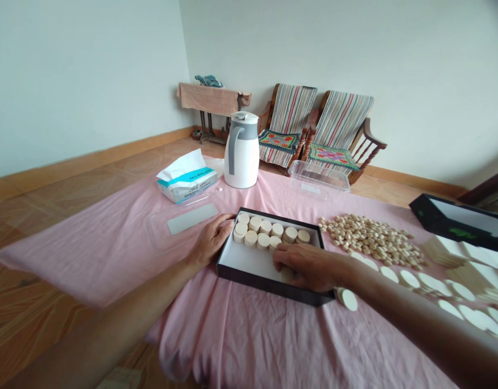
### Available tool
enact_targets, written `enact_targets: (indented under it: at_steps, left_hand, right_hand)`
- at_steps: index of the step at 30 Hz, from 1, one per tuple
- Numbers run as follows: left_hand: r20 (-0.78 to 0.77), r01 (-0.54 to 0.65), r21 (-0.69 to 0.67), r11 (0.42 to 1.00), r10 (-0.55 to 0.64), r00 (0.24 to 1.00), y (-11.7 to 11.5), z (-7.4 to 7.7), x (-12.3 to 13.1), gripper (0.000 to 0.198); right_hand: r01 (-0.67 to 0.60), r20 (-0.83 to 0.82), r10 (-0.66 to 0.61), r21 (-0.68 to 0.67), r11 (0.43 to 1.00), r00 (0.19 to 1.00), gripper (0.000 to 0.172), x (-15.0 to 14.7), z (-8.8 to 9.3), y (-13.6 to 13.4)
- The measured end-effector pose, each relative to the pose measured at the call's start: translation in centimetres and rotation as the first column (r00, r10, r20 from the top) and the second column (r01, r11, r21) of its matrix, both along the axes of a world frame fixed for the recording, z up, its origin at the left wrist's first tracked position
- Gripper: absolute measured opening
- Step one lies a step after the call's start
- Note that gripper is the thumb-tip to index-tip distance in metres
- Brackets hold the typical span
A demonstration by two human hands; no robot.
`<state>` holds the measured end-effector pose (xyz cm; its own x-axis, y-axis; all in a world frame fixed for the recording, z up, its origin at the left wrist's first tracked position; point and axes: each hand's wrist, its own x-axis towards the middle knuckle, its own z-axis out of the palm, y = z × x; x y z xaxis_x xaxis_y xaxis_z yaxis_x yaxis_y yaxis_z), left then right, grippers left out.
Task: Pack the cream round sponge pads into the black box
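There was our right hand in the black box, fingers curled over a pale piece, pinch unclear to us; the disc stacks lay just far-left, rows running left to right! Our left hand touched the box's left side, grip unclear.

Pink-clothed table before you, cloth creased, hanging in folds at your near side; open black box directly ahead of you; beyond it, white jug upright; left of jug, tissue pack; nearer you, white rectangular sheet; right of jug, clear plastic container; on your right, heap of small wooden beads, pale discs, stacked flat pieces, second black box farthest right.
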<state>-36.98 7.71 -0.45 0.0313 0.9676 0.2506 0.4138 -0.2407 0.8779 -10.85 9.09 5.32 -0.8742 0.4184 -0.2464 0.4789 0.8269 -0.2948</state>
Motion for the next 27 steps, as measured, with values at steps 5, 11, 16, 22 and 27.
enact_targets:
  at_steps: [5, 11, 16, 22, 27]
  left_hand:
    - [0.001, -0.009, 0.008, 1.0, 0.009, 1.0, 0.0, -0.1, 0.1, 0.044]
    - [-0.01, -0.019, -0.003, 1.0, 0.019, 1.0, 0.0, 0.0, 0.1, 0.044]
    - [-0.026, -0.006, -0.01, 1.0, 0.006, 1.0, 0.0, 0.3, 0.0, 0.044]
    - [-0.005, -0.002, -0.01, 1.0, 0.002, 1.0, 0.1, -0.1, 0.0, 0.045]
    - [0.018, -0.003, -0.019, 1.0, 0.003, 1.0, 0.1, -0.4, 0.0, 0.045]
  right_hand:
    - [0.089, -0.08, -0.094, -0.062, 0.994, 0.992, 0.024, 0.3, 1.6, 0.3]
    - [0.211, -0.168, -0.186, 0.146, 0.967, 0.968, 0.032, -0.8, 1.9, 1.2]
    - [0.186, -0.17, -0.142, 0.277, 0.943, 0.975, 0.038, -1.8, 0.3, 1.3]
    - [0.23, -0.221, -0.17, 0.285, 0.931, 0.96, 0.034, -1.9, -0.1, 1.4]
    - [0.228, -0.276, -0.162, 0.23, 0.946, 0.948, 0.023, -2.2, 0.8, 0.8]
